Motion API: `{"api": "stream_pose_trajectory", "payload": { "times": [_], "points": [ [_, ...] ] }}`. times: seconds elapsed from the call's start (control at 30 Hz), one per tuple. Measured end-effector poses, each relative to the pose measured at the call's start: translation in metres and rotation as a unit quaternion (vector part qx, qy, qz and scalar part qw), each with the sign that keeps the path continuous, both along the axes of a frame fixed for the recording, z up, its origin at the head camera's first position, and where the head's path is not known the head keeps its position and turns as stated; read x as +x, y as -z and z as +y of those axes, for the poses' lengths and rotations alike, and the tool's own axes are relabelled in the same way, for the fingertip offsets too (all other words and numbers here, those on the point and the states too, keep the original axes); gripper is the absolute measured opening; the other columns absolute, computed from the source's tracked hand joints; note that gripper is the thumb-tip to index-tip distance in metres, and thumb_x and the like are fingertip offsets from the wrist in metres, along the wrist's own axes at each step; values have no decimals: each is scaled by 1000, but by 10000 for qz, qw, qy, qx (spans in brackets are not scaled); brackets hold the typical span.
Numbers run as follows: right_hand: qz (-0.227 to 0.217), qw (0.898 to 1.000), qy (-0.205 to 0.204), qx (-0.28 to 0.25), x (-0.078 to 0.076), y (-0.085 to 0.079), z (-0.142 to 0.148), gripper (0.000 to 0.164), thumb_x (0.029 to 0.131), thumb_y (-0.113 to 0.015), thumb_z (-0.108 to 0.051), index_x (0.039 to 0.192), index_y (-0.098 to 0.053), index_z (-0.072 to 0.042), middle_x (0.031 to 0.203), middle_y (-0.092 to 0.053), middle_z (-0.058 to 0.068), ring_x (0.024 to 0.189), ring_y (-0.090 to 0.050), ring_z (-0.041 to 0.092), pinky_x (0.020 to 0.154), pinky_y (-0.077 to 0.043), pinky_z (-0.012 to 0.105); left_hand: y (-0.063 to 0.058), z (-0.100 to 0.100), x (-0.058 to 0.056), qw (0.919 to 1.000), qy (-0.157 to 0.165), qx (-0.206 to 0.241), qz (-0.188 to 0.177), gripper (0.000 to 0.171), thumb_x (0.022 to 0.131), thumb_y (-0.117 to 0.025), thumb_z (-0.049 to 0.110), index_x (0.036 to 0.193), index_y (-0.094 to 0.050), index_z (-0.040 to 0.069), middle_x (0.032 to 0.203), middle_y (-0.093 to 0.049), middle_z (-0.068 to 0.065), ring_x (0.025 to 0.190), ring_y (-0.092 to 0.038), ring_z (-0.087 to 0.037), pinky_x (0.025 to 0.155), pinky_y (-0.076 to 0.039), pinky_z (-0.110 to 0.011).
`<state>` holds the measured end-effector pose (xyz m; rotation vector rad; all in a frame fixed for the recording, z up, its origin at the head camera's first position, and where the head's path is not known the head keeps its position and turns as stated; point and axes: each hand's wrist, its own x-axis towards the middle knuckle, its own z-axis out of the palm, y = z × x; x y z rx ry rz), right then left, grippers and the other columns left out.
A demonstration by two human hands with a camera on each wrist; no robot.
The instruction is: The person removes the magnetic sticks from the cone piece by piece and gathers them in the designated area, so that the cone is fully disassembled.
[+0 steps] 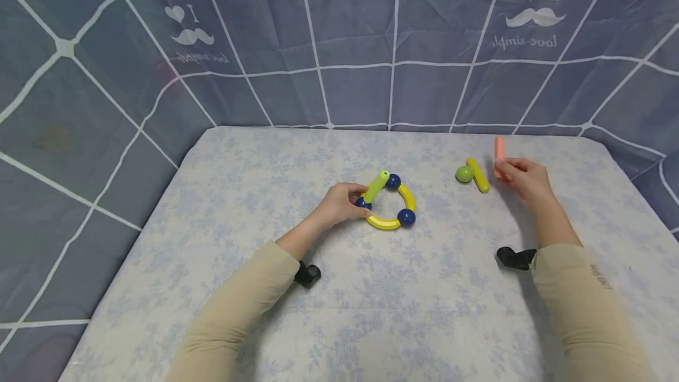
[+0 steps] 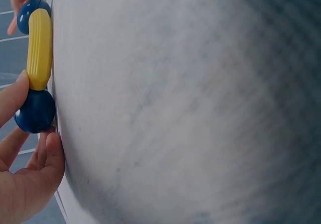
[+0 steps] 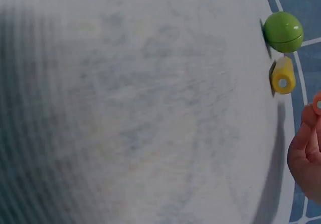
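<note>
In the head view, curved yellow magnetic rods (image 1: 408, 196) and blue balls (image 1: 406, 217) form a ring on the table. From its left ball (image 1: 363, 203) a light green rod (image 1: 376, 188) rises at a slant. My left hand (image 1: 339, 202) holds that left ball; in the left wrist view, thumb and fingers surround the blue ball (image 2: 35, 111), beside a curved yellow rod (image 2: 40, 50). My right hand (image 1: 525, 181) pinches a salmon-pink rod (image 1: 500, 149) upright above the table. Only the pink rod's end (image 3: 318, 104) shows in the right wrist view.
A green ball (image 1: 464, 174) and a straight yellow rod (image 1: 478, 175) lie side by side, left of the right hand. Black wrist-worn devices (image 1: 514, 258) show near both sleeves. A blue-grey curtain (image 1: 350, 96) with white lines hangs behind the patterned tablecloth (image 1: 339, 335).
</note>
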<state>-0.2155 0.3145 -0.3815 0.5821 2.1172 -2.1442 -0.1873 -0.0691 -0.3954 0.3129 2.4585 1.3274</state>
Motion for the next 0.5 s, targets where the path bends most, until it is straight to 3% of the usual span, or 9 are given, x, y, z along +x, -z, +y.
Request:
{"api": "stream_pose_trajectory", "payload": {
  "times": [0.23, 0.4, 0.5],
  "points": [
    [-735, 9862, 46, 1482, -2, 16, 1, 28, 84, -68, -33, 100, -55, -15, 68, -53, -14, 59, -55, -2, 59, -49, 14, 2, 0, 1, 9999, -55, -9, -146, 56, 75, -78, 10, 128, -57, 6, 118, -60, -8, 96, -57, -19, 72, -50, -24],
    [-738, 9768, -1, 2012, -5, 18, -1, 49, 84, -67, -35, 118, -53, -2, 68, -50, -16, 58, -52, -5, 56, -48, 13, 2, 1, 0, 9996, -125, 120, -241, 56, 75, -78, 9, 128, -57, 6, 120, -60, -8, 97, -58, -19, 74, -50, -25],
    [-675, 9703, -171, 2318, -7, 18, -1, 55, 85, -65, -37, 120, -52, 2, 67, -50, -17, 59, -51, -5, 55, -46, 13, 1, 1, -1, 9994, -159, 169, -265, 56, 75, -78, 8, 127, -57, 6, 120, -60, -8, 98, -58, -19, 74, -51, -25]
  ]
}}
